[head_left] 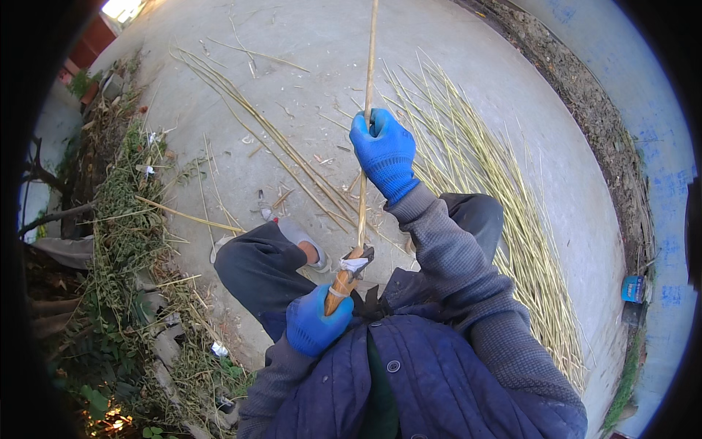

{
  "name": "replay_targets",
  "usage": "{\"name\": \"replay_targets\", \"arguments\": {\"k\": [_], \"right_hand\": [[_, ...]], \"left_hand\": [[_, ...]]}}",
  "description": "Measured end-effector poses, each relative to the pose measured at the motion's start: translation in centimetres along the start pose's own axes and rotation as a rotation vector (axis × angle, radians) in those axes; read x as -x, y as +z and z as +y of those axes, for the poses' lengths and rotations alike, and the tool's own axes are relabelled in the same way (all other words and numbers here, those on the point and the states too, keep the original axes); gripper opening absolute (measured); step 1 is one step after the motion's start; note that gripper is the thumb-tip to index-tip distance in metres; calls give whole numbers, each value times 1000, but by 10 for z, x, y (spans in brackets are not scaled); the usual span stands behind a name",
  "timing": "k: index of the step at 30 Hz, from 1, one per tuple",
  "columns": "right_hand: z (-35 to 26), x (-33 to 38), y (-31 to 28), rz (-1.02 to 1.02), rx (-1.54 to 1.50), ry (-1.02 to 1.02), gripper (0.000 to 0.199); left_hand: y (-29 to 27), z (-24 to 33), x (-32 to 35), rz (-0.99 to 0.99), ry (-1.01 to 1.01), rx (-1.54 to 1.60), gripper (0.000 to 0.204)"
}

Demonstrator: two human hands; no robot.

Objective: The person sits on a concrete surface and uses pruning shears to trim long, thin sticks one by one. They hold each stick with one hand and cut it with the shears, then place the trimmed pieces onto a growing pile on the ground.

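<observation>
A blue knitted glove covers my left hand [314, 322], closed around the wooden handle of a short tool [341, 284] near my lap. White wrapping and a small dark metal piece show at the tool's upper end. My right hand [385, 152], gloved the same way, is wrapped round a long thin stick [371, 55] farther out. The stick runs from the top edge of the view down through my right fist. Its near end meets the tool's head; exactly how they touch is too small to tell.
A large bundle of thin yellowish stalks [523, 249] lies to my right. Several longer stalks [270, 132] rest on the concrete ground [307, 36] ahead, among scraps. Dry weeds [117, 263] line the left side. A blue can [633, 289] stands by the right wall.
</observation>
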State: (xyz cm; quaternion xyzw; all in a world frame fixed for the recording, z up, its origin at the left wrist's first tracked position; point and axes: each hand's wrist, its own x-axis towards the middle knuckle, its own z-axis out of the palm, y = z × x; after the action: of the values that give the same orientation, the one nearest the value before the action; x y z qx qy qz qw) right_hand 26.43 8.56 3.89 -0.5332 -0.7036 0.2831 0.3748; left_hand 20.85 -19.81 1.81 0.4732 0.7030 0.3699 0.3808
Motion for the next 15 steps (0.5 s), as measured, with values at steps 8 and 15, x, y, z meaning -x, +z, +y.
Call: {"name": "replay_targets", "arguments": {"k": [8,15], "right_hand": [[-14,-9,-16,85,-78,-83,26],[-25,-17,-22,80,-77,-118,25]], "left_hand": [[-1,-5,-4,-63,55,-129,21],[-2,-4,2,-11,26,57,19]]}}
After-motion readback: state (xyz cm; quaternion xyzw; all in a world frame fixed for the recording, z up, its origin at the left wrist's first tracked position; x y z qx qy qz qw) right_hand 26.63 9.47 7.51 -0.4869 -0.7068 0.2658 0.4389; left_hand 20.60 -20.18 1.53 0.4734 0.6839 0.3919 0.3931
